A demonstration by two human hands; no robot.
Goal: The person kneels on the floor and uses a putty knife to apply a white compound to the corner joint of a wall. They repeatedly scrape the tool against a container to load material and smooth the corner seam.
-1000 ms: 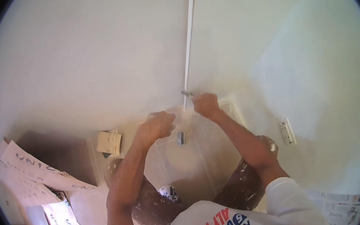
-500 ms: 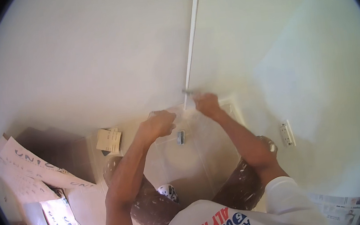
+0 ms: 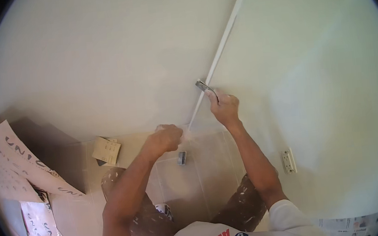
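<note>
My right hand [image 3: 225, 109] grips a folded piece of grey sandpaper [image 3: 204, 86], which touches the white strip [image 3: 224, 38] running up the corner between the two walls. Low by the wall, my left hand [image 3: 167, 138] is closed with its fingers curled down; what they hold, if anything, is hidden. White dust marks the fingers of both hands. Just below my left hand, a small grey block [image 3: 181, 158] lies on the tiled floor.
Tan sheets [image 3: 106, 150] with a dark one beneath lie on the floor by the wall. Large printed paper sheets [image 3: 27, 158] lean at the left. A power outlet [image 3: 288, 161] sits on the right wall, and newspaper [image 3: 354, 226] lies at the lower right.
The view has shifted, tilting the corner strip rightward. My right hand, blurred before, now shows the sandpaper plainly against the strip. My left hand stays closed near the foot of the wall.
</note>
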